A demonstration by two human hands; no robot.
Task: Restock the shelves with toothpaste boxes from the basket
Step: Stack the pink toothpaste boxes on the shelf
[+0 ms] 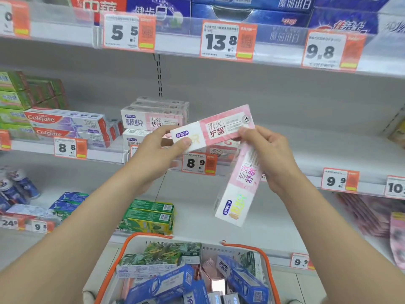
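The left grip [157, 150] pinches the left end of the upper pink box [211, 129], thumb laid across the printed face and fingers behind it. The right grip [270, 160] curls round the top end of the hanging pink box [240, 185], which dangles almost upright below it. Its fingertips also touch the right end of the upper box. The 2 boxes cross at that end.

Both look like light cardboard cartons, stiff along their length, though the thin walls would probably dent under a hard squeeze. The glossy print may slide under dry fingers. A hold across the 2 narrow sides near mid-length would likely steady each one. Held by 1 end only, the hanging box is apt to swing.

Both boxes are in the air in front of the front edge of the middle shelf [317, 139], just above the 8.9 price tag [198, 163]. Toward the left of that shelf, a stack of matching boxes [153, 119] stands behind the left grip. Below the forearms, the basket [131, 242] with its orange rim holds more blue, green and pink cartons.
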